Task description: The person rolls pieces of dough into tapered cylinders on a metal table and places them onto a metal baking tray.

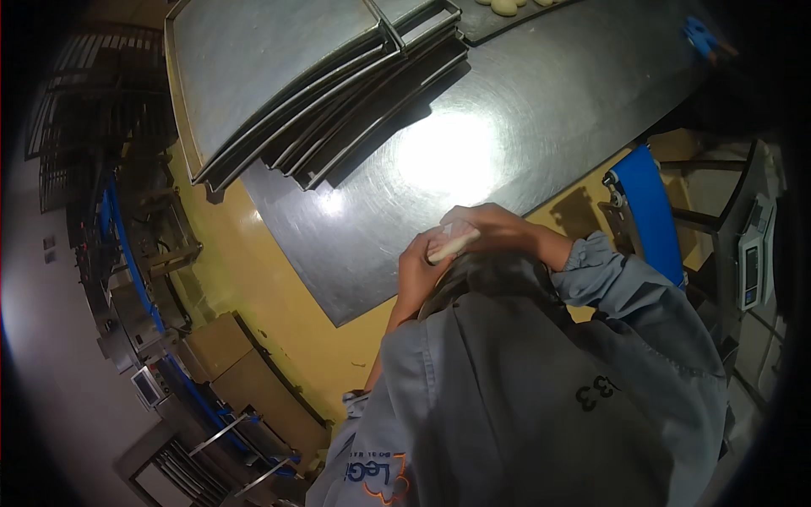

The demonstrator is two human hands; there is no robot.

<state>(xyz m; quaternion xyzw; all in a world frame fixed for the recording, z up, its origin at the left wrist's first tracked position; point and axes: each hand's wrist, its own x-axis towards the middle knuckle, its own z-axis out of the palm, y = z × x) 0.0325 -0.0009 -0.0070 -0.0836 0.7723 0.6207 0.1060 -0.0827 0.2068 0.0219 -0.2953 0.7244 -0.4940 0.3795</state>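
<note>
Close in front of my body, at the near edge of a steel table [524,160], both hands meet around a small pale piece [454,245] that looks like dough. My left hand [414,268] closes on its left side, and the fingers curl around it. From the other side my right hand [492,226] grips it, the back of the hand facing up. Most of the fingertips are hidden, and part of the piece is covered by them. Farther off, several round pale dough pieces [504,8] lie on a dark tray [490,32] at the top edge.
A skewed stack of metal trays [279,76] stands on the table's far left. Blue conveyor belts run at the right [649,211] and left [127,241]. A scale [750,266] is at the right, cardboard boxes [221,351] at lower left. A blue object [699,38] is far right.
</note>
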